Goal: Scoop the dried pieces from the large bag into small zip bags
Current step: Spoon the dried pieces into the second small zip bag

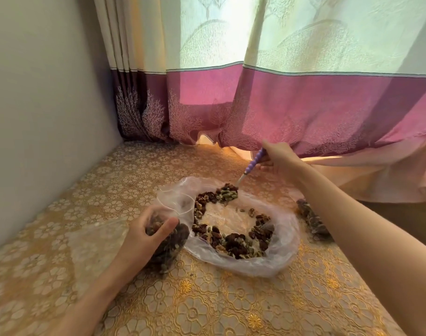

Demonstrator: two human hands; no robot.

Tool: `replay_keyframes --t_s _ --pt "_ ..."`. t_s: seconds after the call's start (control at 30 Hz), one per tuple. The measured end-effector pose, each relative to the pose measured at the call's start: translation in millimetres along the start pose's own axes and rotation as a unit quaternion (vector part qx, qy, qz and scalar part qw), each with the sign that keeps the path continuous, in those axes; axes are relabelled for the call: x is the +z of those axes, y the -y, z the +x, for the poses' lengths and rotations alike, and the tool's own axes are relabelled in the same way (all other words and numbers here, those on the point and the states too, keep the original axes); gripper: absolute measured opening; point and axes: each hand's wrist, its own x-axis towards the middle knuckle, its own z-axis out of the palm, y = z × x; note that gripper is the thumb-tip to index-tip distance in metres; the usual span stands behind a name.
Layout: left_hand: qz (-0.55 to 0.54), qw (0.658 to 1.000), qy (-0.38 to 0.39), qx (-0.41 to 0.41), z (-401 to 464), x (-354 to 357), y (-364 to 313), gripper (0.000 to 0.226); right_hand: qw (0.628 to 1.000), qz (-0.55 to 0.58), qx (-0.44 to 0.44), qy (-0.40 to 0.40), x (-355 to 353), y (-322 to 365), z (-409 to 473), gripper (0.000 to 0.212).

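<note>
A: What is the right hand (278,159) doing?

B: Its fingers are curled round the lilac beaded handle of a metal spoon (252,166), at the far side of the worktop (207,299), just below the hem of the pink and cream patterned curtain (304,105). The spoon slants down to the left, and its bowl is heaped with dried pieces at the far rim of the large clear plastic bag (283,248).

A: And that bag?

B: It lies open and flat on the worktop, which wears a gold floral embossed cover. The mixed brown and green dried pieces (233,241) sit inside it in a rough ring, with a bare patch of plastic in the middle.

A: The left hand (144,236)?

B: It grips a small clear zip bag (169,248) at its top, thumb on the near side and fingers round the far side. The bag is already well filled with dark pieces and stands touching the left edge of the large bag.

A: Anything else on the worktop?

B: A second small bag of dark pieces (312,220) lies to the right of the large bag, partly hidden behind the right forearm. A pale grey wall (37,117) runs along the left.
</note>
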Motion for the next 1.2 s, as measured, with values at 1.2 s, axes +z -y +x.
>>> replay_keyframes --t_s 1.2 --pt "-0.083 0.993 -0.066 -0.043 -4.6 -3.7 -11.5 0.058 0.975 0.035 -0.221 -0.003 24.0 21.4 -46.9 0.043"
